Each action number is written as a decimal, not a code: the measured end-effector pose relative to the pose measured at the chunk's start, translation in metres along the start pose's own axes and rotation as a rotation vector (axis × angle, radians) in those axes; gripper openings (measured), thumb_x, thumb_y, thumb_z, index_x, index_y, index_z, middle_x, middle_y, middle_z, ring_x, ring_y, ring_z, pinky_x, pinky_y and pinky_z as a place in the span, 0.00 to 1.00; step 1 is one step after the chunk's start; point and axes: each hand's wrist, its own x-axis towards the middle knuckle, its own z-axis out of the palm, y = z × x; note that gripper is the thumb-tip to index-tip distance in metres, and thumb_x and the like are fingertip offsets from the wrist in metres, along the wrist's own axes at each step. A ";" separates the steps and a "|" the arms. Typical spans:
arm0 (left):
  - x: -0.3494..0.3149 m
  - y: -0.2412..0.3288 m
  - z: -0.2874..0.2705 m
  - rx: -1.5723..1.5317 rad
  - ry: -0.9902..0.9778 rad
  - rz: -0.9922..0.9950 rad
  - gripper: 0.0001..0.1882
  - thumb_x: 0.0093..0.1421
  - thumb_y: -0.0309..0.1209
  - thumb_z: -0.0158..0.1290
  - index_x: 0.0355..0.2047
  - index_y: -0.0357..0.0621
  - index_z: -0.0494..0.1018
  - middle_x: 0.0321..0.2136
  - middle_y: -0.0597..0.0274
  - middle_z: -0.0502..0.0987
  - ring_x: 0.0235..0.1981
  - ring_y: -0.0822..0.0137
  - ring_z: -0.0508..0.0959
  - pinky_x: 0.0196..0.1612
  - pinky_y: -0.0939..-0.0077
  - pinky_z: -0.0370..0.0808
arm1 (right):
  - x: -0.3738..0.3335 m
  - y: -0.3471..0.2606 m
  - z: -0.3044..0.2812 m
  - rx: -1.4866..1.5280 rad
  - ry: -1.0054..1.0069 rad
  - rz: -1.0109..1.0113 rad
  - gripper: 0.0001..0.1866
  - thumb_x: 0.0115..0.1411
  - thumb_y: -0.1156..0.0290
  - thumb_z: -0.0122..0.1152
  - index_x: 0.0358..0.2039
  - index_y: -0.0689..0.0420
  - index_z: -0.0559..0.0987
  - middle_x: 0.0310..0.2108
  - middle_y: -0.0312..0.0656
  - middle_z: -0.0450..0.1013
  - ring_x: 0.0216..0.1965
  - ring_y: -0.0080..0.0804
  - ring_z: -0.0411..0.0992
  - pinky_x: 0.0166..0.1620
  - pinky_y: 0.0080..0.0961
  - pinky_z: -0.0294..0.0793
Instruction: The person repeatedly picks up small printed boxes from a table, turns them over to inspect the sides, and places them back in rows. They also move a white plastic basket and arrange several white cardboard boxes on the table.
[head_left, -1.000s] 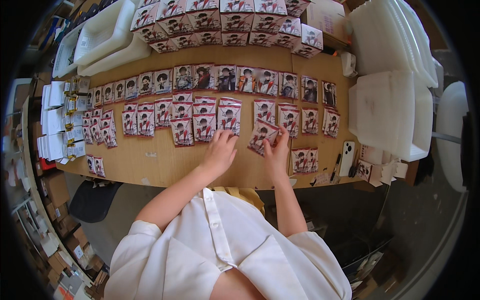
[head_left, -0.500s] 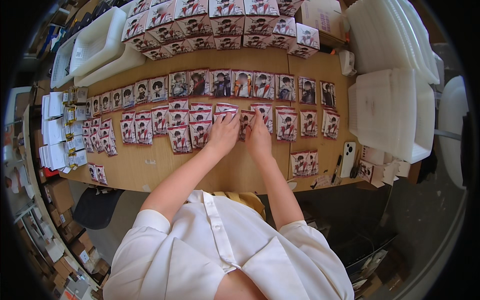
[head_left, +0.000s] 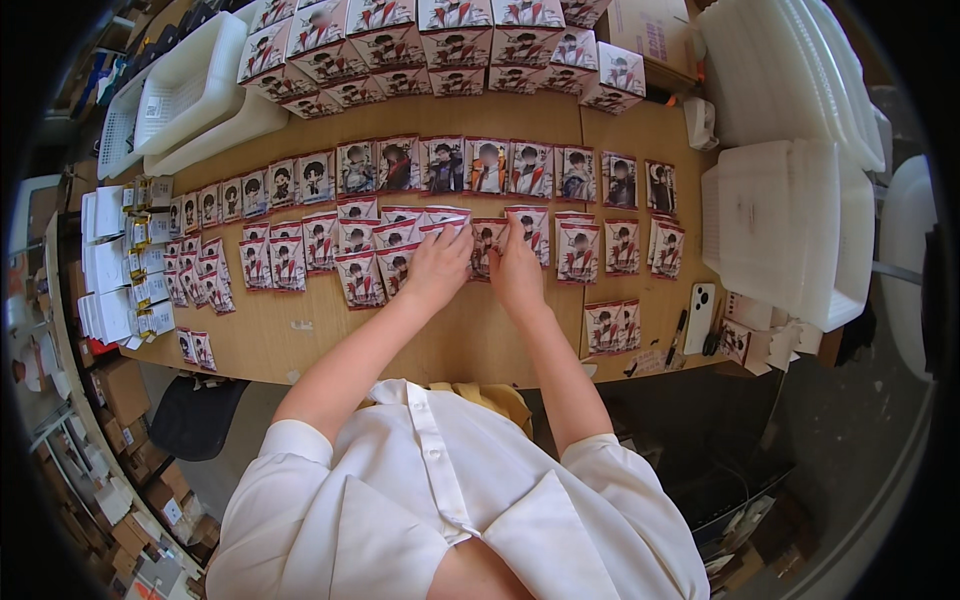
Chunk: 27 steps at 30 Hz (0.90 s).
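Note:
Rows of red-edged picture packets lie on the wooden table (head_left: 420, 345). My left hand (head_left: 438, 268) rests with outstretched fingers over a packet (head_left: 446, 215) in the nearer row. Its fingertips cover that packet's lower part. Just right of it, my right hand (head_left: 518, 272) has its thumb on the right edge of another packet (head_left: 487, 240), its fingers along that side; the grip is partly hidden. A further packet (head_left: 534, 238) lies right of my right fingertips. Left of my left hand, overlapping packets (head_left: 361, 278) form short columns.
Stacked picture boxes (head_left: 457, 50) line the back. White bins stand at the left (head_left: 190, 105) and right (head_left: 770, 225). White cartons (head_left: 104, 250) crowd the left edge. A phone (head_left: 699, 318), a pen (head_left: 677, 335) and a packet pair (head_left: 612, 327) lie near the front right.
My left hand has shifted slightly left, along with the packet under its fingers. The gap between my hands is wider, and more of the middle packet shows.

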 end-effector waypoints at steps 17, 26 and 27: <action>-0.064 0.005 -0.009 -0.146 0.203 0.005 0.43 0.44 0.37 0.67 0.60 0.44 0.62 0.62 0.54 0.60 0.58 0.56 0.63 0.59 0.58 0.62 | -0.008 0.000 -0.003 -0.156 0.077 0.006 0.33 0.55 0.75 0.61 0.62 0.57 0.62 0.50 0.51 0.67 0.43 0.50 0.73 0.42 0.40 0.77; -0.109 -0.019 0.008 -0.067 0.127 -0.170 0.49 0.41 0.41 0.68 0.63 0.47 0.59 0.65 0.39 0.51 0.66 0.43 0.53 0.66 0.46 0.51 | -0.010 0.002 0.000 -0.317 0.081 -0.041 0.27 0.55 0.75 0.59 0.57 0.57 0.68 0.49 0.47 0.69 0.51 0.44 0.69 0.45 0.37 0.77; -0.108 -0.021 0.008 -0.067 0.132 -0.156 0.48 0.41 0.40 0.68 0.63 0.47 0.59 0.65 0.39 0.52 0.66 0.43 0.53 0.66 0.46 0.52 | -0.010 0.003 0.000 -0.338 0.076 -0.049 0.27 0.55 0.75 0.59 0.57 0.58 0.68 0.49 0.47 0.69 0.52 0.44 0.68 0.46 0.37 0.76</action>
